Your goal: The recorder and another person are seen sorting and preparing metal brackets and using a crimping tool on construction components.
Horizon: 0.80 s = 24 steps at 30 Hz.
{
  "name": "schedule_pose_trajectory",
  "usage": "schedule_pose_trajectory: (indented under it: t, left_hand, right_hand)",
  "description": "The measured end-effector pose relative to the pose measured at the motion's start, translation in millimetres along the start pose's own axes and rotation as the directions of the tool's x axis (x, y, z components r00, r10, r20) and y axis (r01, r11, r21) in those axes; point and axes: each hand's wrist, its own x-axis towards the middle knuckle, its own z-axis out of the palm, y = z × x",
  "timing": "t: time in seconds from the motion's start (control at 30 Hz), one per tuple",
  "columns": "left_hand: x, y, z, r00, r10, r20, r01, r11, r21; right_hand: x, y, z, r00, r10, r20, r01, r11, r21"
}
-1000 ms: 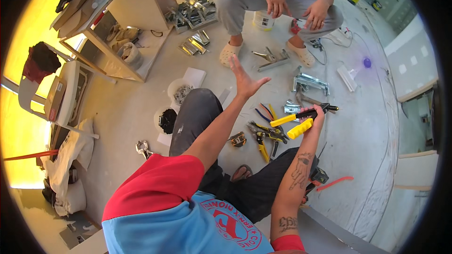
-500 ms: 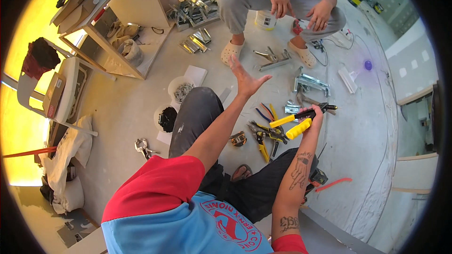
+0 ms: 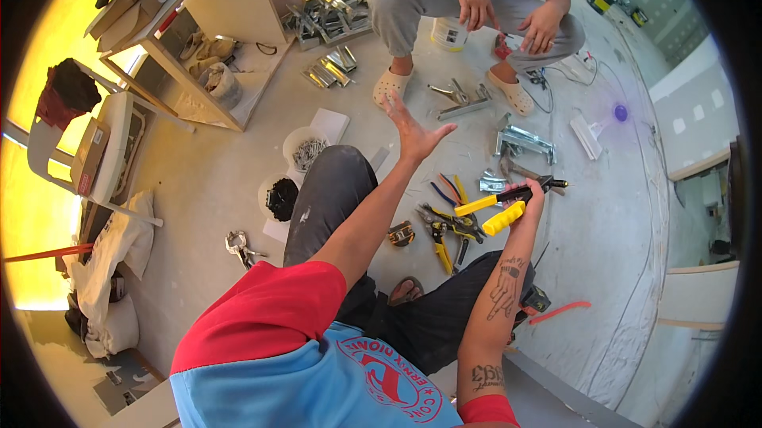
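Observation:
My right hand is closed around a hand riveter with yellow grips and a black head, its nose pointing right. My left hand is raised over the floor, fingers spread, holding nothing. Beneath the riveter lie yellow-and-black tin snips, pliers with orange and blue handles, and a hammer. A tape measure rests left of the snips. By my left knee stand a white tub of rivets or screws and a tub of black pieces.
A person in grey trousers squats opposite, hands over the knees. Metal brackets lie between us, with more metal pieces piled farther back. Locking pliers sit at left, near a chair. A cordless drill is beside my right leg.

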Motion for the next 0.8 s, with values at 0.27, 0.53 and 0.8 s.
schedule_pose_trajectory:
  t: [0.27, 0.53, 0.8]
  left_hand:
    - [0, -1, -2, 1.000, -0.028, -0.007, 0.028, 0.999, 0.030]
    - [1, -4, -3, 1.000, -0.031, -0.003, 0.031, 0.999, 0.007]
    - [3, 6, 3, 1.000, -0.025, -0.018, 0.023, 0.996, -0.088]
  right_hand:
    - [0, 2, 0, 1.000, 0.020, 0.003, -0.020, 0.999, -0.035]
    - [-6, 4, 5, 1.000, 0.027, 0.005, -0.026, 0.997, -0.076]
    - [-10, -5, 5, 0.999, 0.006, 0.047, -0.005, 1.000, -0.019]
